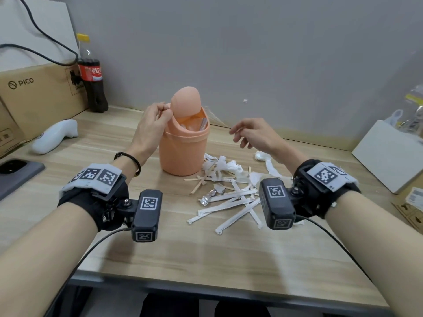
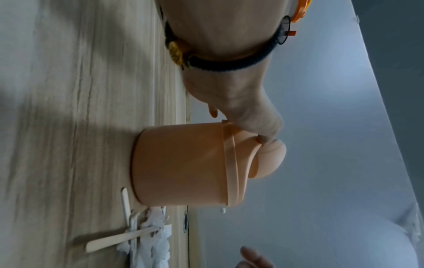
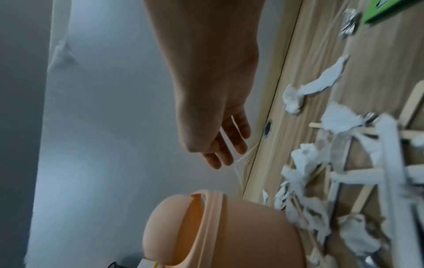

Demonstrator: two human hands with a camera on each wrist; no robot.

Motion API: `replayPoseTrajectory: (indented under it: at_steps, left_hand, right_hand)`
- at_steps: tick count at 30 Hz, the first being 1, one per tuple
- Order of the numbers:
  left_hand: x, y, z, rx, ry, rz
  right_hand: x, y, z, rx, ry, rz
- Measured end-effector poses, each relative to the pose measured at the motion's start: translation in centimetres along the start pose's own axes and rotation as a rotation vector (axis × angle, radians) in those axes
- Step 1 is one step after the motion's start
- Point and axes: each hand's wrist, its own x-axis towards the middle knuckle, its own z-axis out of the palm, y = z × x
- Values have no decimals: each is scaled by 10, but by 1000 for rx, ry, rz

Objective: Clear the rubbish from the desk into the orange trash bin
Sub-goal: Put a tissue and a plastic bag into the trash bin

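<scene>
The orange trash bin (image 1: pixel 183 154) stands mid-desk with its swing lid (image 1: pixel 185 104) tipped up; wrappers show inside. My left hand (image 1: pixel 158 121) is at the bin's left rim, fingertips pinching the lid's edge (image 2: pixel 263 139). My right hand (image 1: pixel 246 133) hovers above the desk to the right of the bin, fingers relaxed and holding nothing (image 3: pixel 220 150). A heap of rubbish (image 1: pixel 231 191) lies right of the bin: white paper strips, crumpled tissue (image 3: pixel 302 159), wooden sticks (image 2: pixel 119 239) and a foil wrapper (image 1: pixel 207 197).
A cola bottle (image 1: pixel 92 74), a cardboard box (image 1: pixel 39 97), a white controller (image 1: pixel 53 136) and a phone (image 1: pixel 16 175) are on the left. A white box (image 1: pixel 389 154) and a plastic bag (image 1: pixel 412 113) are at the right. A grey wall runs behind the desk.
</scene>
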Motion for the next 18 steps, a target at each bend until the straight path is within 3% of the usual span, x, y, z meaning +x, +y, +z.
replayPoseTrajectory:
  at_steps: [5, 9, 12, 15, 18]
  left_hand:
    - [-4, -1, 10, 60, 95, 21]
    - [-9, 0, 20, 95, 161, 41]
    - [-12, 1, 26, 134, 195, 56]
    - [-15, 4, 31, 147, 207, 64]
    - [-17, 6, 38, 153, 210, 74]
  right_hand:
    - [-14, 39, -14, -99, 89, 112]
    - [-30, 77, -30, -324, 385, 271]
    - [-46, 102, -40, -488, 496, 420]
    - [-62, 120, -46, -542, 467, 561]
    - [-74, 138, -48, -523, 320, 726]
